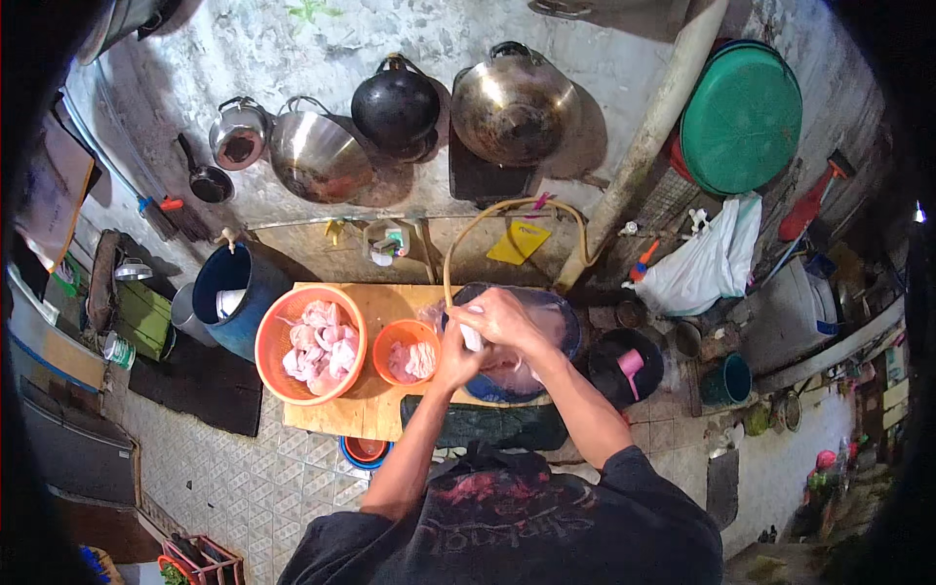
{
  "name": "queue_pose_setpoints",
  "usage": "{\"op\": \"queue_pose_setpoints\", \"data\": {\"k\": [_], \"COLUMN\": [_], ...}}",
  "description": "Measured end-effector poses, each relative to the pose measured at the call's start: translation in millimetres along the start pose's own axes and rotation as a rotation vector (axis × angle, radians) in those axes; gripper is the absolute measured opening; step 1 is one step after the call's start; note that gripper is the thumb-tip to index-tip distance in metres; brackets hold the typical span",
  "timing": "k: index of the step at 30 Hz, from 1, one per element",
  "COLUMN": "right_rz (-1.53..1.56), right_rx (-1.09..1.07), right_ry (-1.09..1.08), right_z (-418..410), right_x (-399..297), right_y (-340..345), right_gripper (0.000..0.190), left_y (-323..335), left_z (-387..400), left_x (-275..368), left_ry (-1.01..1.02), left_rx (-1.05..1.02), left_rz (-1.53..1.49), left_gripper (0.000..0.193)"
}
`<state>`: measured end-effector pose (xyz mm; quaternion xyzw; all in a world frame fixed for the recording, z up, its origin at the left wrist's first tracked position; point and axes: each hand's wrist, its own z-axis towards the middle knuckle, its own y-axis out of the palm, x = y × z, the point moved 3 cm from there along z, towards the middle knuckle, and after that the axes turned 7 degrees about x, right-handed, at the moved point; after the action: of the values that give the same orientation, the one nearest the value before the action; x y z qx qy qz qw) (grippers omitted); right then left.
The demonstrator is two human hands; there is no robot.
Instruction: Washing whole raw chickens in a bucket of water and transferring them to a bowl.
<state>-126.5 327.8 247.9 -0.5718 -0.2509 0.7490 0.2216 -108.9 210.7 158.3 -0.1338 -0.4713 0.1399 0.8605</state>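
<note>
Above a dark blue tub [575,333] of cloudy water, my two hands meet. My left hand [459,360] grips the end of a tan hose [447,274]. My right hand [503,316] closes around a pale, whitish piece [472,338] between the hands; fingers partly hide it and its kind is unclear. Pale meat [504,360] shows in the tub under my wrists. Left of the tub, a small orange basket [379,369] holds pale, folded pieces. Farther left, a larger orange colander [265,358] holds several pieces of raw, skinned-looking poultry [322,340].
A wooden board [344,413] bears the baskets. Right of the tub, a black basin [603,351] holds a pink dipper [630,363]. A blue barrel [256,292] stands at left beneath a tap [230,238]. Woks [515,110] hang on the wall beside a slanted pipe [643,139].
</note>
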Motion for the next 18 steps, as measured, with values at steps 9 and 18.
{"op": "queue_pose_setpoints", "data": {"k": [9, 18], "right_rz": [-0.159, -0.357], "right_rx": [-0.087, 0.016], "right_ry": [-0.256, -0.217], "right_z": [-34, -33], "right_x": [48, 50], "right_y": [8, 23], "right_gripper": [0.041, 0.008], "left_y": [5, 1], "left_z": [16, 7], "left_x": [-25, -39], "left_ry": [-0.597, -0.605], "left_rx": [0.404, 0.386], "left_rz": [-0.433, -0.532], "left_gripper": [0.026, 0.009]}}
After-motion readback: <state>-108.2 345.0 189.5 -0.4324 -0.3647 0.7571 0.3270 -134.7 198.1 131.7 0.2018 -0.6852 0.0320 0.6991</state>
